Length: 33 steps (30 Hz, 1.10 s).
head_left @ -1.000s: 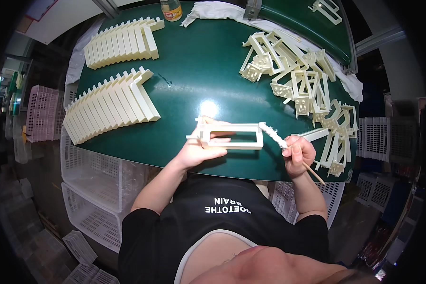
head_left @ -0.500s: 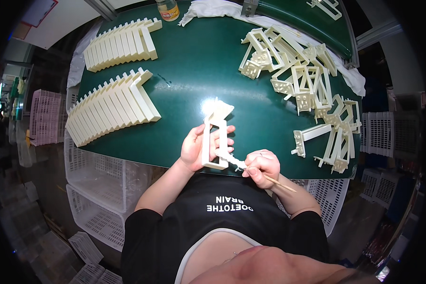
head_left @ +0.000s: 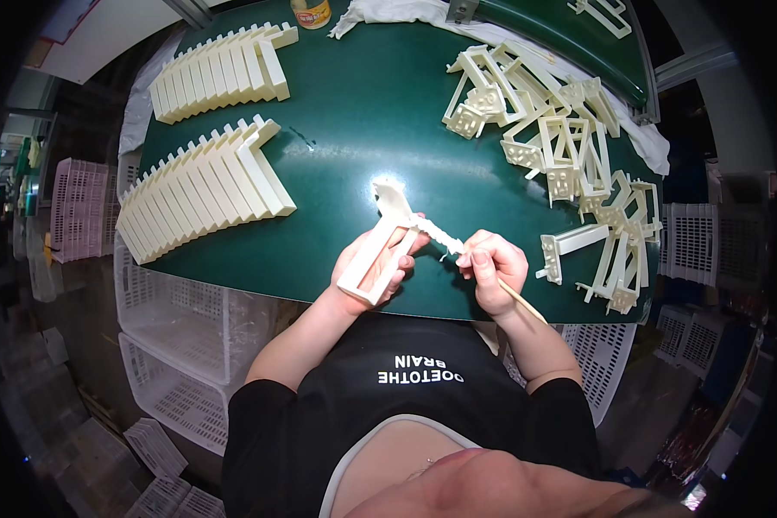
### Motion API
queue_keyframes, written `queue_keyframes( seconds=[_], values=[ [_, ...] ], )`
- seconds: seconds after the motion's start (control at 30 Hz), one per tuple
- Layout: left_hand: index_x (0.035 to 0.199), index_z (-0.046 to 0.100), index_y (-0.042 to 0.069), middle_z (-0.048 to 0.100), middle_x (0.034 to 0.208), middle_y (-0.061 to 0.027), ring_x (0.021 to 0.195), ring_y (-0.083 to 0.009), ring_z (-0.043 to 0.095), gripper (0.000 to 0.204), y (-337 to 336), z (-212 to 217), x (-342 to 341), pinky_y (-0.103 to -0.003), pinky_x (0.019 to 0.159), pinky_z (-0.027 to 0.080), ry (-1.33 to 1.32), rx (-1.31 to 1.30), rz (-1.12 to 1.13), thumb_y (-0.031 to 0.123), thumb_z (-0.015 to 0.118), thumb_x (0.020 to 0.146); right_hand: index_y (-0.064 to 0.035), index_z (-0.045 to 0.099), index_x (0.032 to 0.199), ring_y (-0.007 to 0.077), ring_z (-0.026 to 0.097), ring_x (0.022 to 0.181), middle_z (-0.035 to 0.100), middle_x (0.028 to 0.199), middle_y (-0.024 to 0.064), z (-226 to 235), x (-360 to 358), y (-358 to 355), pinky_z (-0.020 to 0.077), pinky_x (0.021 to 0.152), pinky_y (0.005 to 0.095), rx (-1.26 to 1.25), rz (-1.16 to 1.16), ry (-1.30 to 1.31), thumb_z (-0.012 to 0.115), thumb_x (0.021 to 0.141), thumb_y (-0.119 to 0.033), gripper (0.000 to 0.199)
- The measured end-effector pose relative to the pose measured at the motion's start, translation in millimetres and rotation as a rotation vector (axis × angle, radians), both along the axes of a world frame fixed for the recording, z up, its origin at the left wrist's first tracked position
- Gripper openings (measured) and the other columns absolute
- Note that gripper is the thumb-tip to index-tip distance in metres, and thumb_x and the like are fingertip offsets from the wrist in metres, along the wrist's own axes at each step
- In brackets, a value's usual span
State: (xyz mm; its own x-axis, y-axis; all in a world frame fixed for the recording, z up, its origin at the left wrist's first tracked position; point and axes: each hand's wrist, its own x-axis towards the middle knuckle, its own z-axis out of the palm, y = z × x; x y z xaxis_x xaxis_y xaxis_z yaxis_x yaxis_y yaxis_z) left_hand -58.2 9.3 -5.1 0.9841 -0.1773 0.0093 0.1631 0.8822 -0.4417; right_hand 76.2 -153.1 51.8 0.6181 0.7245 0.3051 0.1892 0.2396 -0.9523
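Note:
My left hand (head_left: 347, 269) is closed around a cream plastic frame (head_left: 368, 253), a long open rectangle with a plate at its far end, tilted over the table's near edge. Pinched in my right hand (head_left: 497, 269) is a thin wooden stick (head_left: 521, 300), its far part wrapped in ragged white fibre (head_left: 440, 237). The wrapped tip meets the frame's right side close to the end plate. Some of my left fingers are behind the frame.
Two neat rows of cream frames, a far row (head_left: 220, 76) and a nearer row (head_left: 203, 194), stand on the left of the green table (head_left: 354, 104). Loose frames (head_left: 561, 147) lie heaped at right. A jar (head_left: 311, 14) and white cloth (head_left: 388, 15) are at the back; crates (head_left: 173, 311) sit below.
The frame has turned, its near end swinging left. My right hand has moved up and slightly right, and the wrapped tip has shifted from the frame's near part to its far part.

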Motion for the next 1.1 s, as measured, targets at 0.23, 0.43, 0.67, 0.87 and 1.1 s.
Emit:
queue_keyframes(
  seconds=[0.23, 0.43, 0.67, 0.87, 1.1],
  values=[
    [0.134, 0.035, -0.004, 0.05, 0.119, -0.0192, 0.094, -0.0304, 0.056, 0.048, 0, 12, -2, -0.043, 0.08, 0.058, 0.06, 0.015, -0.011, 0.029, 0.034, 0.1, 0.0007, 0.058, 0.072, 0.0143, 0.055, 0.054, 0.059, 0.064, 0.007, 3, 8, 19, 0.0422, 0.051, 0.0253, -0.047, -0.028, -0.083, 0.056, 0.089, -0.003, 0.018],
    [0.133, 0.037, 0.0, 0.055, 0.109, -0.0214, 0.088, -0.0291, 0.059, 0.048, -4, 26, -1, -0.038, 0.075, 0.057, 0.176, 0.195, -0.029, 0.034, 0.036, 0.1, -0.0007, 0.055, 0.072, 0.0064, 0.049, 0.05, 0.057, 0.065, 0.0046, -3, 14, 31, 0.0381, 0.044, 0.0192, -0.305, 0.042, 0.139, 0.048, 0.099, -0.019, 0.033],
    [0.12, 0.047, -0.001, 0.057, 0.098, -0.0192, 0.081, -0.0267, 0.059, 0.041, -12, 32, 5, -0.034, 0.071, 0.056, 0.371, 0.275, -0.015, 0.034, 0.038, 0.1, 0.0, 0.052, 0.075, 0.0076, 0.05, 0.051, 0.056, 0.069, 0.0054, -21, 23, 39, 0.0399, 0.046, 0.0191, -0.001, -0.227, 0.048, 0.048, 0.099, -0.022, 0.033],
    [0.115, 0.049, 0.0, 0.057, 0.095, -0.0169, 0.08, -0.025, 0.058, 0.041, -14, 36, 1, -0.032, 0.068, 0.054, 0.404, 0.36, -0.003, 0.036, 0.039, 0.1, -0.0001, 0.053, 0.075, 0.0077, 0.049, 0.047, 0.056, 0.067, 0.0068, -23, 19, 22, 0.0382, 0.042, 0.0193, -0.203, -0.008, 0.176, 0.046, 0.1, -0.024, 0.035],
    [0.118, 0.048, 0.0, 0.056, 0.097, -0.0166, 0.081, -0.0249, 0.057, 0.044, -16, 30, -5, -0.032, 0.066, 0.052, 0.417, 0.409, 0.015, 0.039, 0.036, 0.1, 0.0014, 0.054, 0.074, 0.0084, 0.05, 0.048, 0.057, 0.067, 0.0059, -21, 20, 18, 0.041, 0.046, 0.02, 0.099, -0.088, 0.13, 0.048, 0.099, -0.02, 0.033]
  ],
)
